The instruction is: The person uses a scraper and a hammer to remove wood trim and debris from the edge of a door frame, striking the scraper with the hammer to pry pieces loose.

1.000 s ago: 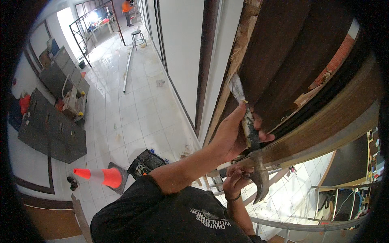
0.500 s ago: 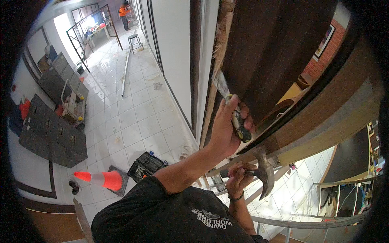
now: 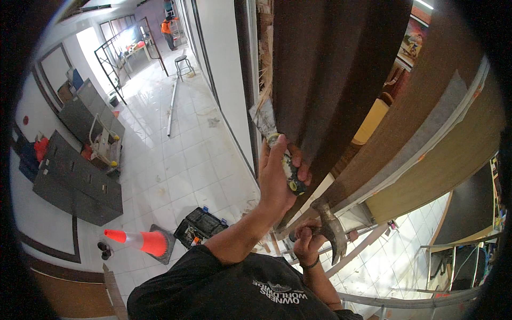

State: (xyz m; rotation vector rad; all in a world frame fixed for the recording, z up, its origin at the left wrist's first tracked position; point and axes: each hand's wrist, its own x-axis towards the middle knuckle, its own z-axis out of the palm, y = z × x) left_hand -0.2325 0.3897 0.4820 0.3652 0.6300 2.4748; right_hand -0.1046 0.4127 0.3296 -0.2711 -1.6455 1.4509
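My left hand [image 3: 276, 173] is wrapped round the handle of a putty knife [image 3: 264, 120]. Its wide, whitish-smeared blade points up and away, at the splintered wooden edge [image 3: 265, 66] of a tall dark brown panel [image 3: 325, 69]. Whether the blade tip is wedged into the wood I cannot tell. Lower and to the right, my right hand [image 3: 308, 242] grips a claw hammer [image 3: 333, 234] by its handle close to the worn metal head. The hammer is apart from the knife, below its handle end.
On the tiled floor at left are an orange traffic cone [image 3: 144, 241] and an open black toolbox [image 3: 200, 226]. Grey cabinets [image 3: 77, 178] line the left wall. Farther off are a stool [image 3: 184, 66], a long pole [image 3: 172, 106] and a person in orange [image 3: 169, 32]. Metal framing [image 3: 416, 303] curves at lower right.
My left hand and the putty knife have shifted left in the picture, with the blade a little lower. The hammer has moved slightly left too. Both grips stay the same; the view has turned a little.
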